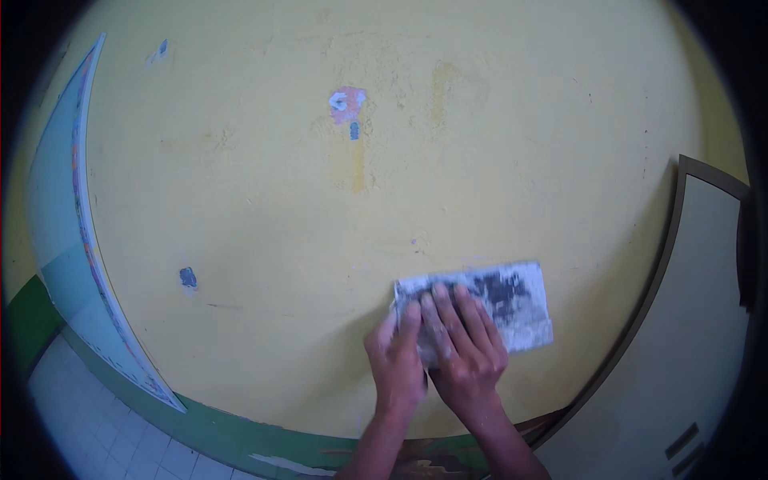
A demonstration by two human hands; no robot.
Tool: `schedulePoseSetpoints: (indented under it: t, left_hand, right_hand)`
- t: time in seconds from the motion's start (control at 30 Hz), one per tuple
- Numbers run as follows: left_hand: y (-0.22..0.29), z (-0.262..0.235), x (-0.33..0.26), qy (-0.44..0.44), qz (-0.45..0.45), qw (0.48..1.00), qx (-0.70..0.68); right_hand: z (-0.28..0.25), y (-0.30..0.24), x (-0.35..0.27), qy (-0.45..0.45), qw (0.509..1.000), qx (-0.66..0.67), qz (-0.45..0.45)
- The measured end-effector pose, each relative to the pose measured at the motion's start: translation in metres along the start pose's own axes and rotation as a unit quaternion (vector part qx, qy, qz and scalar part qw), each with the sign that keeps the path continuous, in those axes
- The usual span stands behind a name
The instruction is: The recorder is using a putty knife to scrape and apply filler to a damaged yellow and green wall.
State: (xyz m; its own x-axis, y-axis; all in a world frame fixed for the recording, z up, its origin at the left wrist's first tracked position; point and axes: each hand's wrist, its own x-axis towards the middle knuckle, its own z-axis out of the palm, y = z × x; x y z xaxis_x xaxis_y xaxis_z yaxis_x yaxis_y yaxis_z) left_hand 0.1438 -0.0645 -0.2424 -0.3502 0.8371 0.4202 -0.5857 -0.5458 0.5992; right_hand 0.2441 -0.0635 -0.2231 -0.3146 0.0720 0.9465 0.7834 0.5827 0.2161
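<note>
A rectangular sheet of sandpaper (524, 308), dark grey and caked with white dust, lies against the yellow wall (264, 200) at lower right of centre. My left hand (398, 356) grips the sheet's left end, its fingers bent at that edge. Beside it, my right hand (466, 344) is pressed onto the sheet, fingers held together and pointing up across its face. White dust coats the fingers of both hands. The sheet's lower left part is hidden under them.
Higher on the wall is a chipped pink and white patch (348, 106); a blue spot (188, 278) marks the left. A blue poster or board (64, 216) curves along the left side. A grey panel with a brown frame (680, 320) stands at right. Green paint (232, 428) runs along the bottom.
</note>
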Motion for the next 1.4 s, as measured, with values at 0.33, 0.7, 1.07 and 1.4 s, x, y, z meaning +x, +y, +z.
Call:
schedulePoseSetpoints:
  t: [0.33,0.7,1.07,1.4]
  left_hand:
    - [-0.024,0.006,-0.01,-0.028,0.014,0.994,0.103]
    - [-0.019,0.023,-0.01,-0.049,0.009,0.997,0.065]
    - [-0.043,0.008,-0.032,0.002,-0.011,0.996,0.093]
    - [-0.053,0.003,-0.033,-0.035,0.032,0.986,0.161]
  right_hand:
    - [-0.01,0.004,-0.027,-0.007,0.997,-0.033,0.065]
    - [-0.017,0.008,-0.02,0.005,0.996,-0.052,0.078]
    - [-0.024,0.012,-0.05,-0.053,0.995,-0.048,0.071]
    - [-0.012,0.016,-0.069,-0.021,0.995,-0.033,0.088]
